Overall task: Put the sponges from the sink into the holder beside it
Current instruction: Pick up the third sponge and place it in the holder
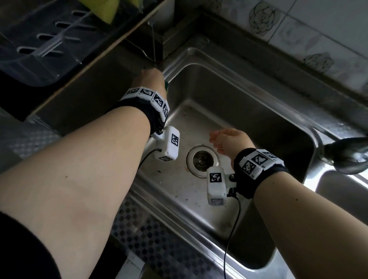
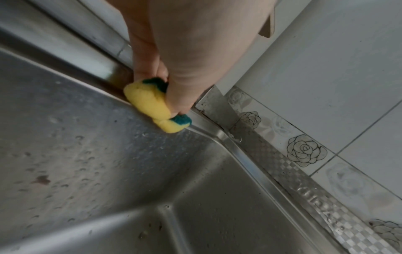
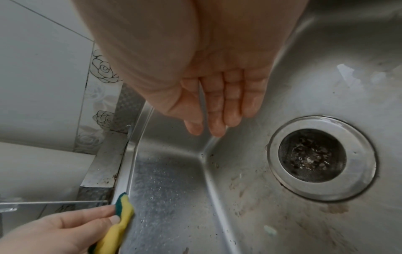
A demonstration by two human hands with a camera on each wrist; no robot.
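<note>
My left hand (image 1: 148, 78) squeezes a yellow sponge (image 2: 147, 104) with a green scouring side, held at the far left corner of the steel sink (image 1: 243, 95), level with its rim. The same sponge (image 3: 121, 216) shows in the right wrist view, pinched between the left hand's fingers (image 3: 91, 214). In the head view only a green sliver of the sponge (image 1: 166, 85) shows past the hand. My right hand (image 1: 227, 138) hovers open over the sink near the drain (image 1: 202, 161), wet fingers (image 3: 230, 103) straight, holding nothing. Up at the left stands a clear slotted holder (image 1: 36, 50) with a yellow-green sponge (image 1: 100, 2) behind it.
A dark shelf edge (image 1: 94, 63) carries the holder above the counter. A tap (image 1: 349, 153) juts in from the right. The tiled wall (image 1: 287, 28) with rose patterns runs behind the sink. The sink floor is wet and stained.
</note>
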